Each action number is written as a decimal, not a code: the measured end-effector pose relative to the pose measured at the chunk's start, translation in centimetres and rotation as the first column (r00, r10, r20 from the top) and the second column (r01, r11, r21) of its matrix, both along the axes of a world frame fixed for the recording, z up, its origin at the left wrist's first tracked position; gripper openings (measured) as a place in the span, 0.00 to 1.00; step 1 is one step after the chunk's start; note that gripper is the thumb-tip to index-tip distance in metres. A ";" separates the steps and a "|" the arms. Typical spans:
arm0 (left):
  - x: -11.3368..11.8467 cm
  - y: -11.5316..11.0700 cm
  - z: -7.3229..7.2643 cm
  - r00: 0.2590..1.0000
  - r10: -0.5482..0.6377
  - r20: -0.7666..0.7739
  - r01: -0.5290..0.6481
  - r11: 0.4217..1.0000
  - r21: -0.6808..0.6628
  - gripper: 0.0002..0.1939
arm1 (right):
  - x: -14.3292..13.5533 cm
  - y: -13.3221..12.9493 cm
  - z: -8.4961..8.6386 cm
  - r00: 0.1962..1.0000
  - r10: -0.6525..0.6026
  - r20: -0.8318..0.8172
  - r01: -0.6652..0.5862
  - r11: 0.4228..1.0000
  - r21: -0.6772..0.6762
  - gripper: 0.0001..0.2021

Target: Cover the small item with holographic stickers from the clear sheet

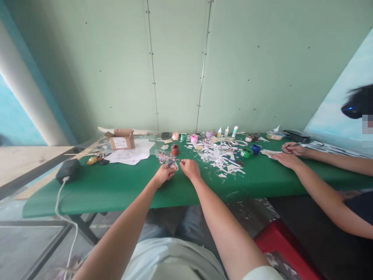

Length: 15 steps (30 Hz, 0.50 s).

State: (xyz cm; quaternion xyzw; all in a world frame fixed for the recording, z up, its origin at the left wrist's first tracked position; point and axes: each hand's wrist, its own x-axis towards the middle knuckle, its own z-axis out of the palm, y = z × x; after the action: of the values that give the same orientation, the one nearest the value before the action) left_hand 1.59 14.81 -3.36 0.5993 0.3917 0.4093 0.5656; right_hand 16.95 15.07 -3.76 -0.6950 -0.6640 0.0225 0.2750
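Colourful piece [166, 158] at seven o'clock from brown jar [175, 150], grasped in left hand [165, 175]. Right hand's grip [190, 169]: cannot tell. Could topple jar through careless bump.

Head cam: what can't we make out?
All head view:
- Small piece in left hand: too small, partly covered by the hand.
- Right hand: too small to tell what it pinches, if anything.
- Printed sheets: print too small to read.
- Red stool: cut off by bottom edge.

Far wall [177, 58]: pale green panels, two vertical seams. Left: blue wall [13, 107], whitish column [29, 81]. Green-topped table [110, 186]. Near right: red stool [279, 239].
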 end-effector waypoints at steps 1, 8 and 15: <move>0.0 0.1 0.0 1.000 0.001 -0.009 -0.001 1.000 0.006 0.13 | 0.0 0.1 0.0 1.000 -0.010 -0.011 0.010 1.000 0.005 0.16; 0.0 0.8 -0.1 0.998 0.020 -0.064 -0.017 0.999 0.043 0.13 | 0.2 0.4 -0.3 0.998 -0.036 -0.056 0.038 0.999 0.034 0.18; 0.2 1.4 -0.3 0.992 0.054 -0.111 -0.043 0.994 0.098 0.15 | 0.4 0.5 -0.4 0.997 -0.028 -0.067 0.032 0.998 0.057 0.20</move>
State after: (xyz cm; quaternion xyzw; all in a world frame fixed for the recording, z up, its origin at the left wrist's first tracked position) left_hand 1.78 16.18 -3.65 0.6382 0.4178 0.4064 0.5029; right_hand 17.31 15.58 -4.18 -0.6954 -0.6444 0.0220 0.3173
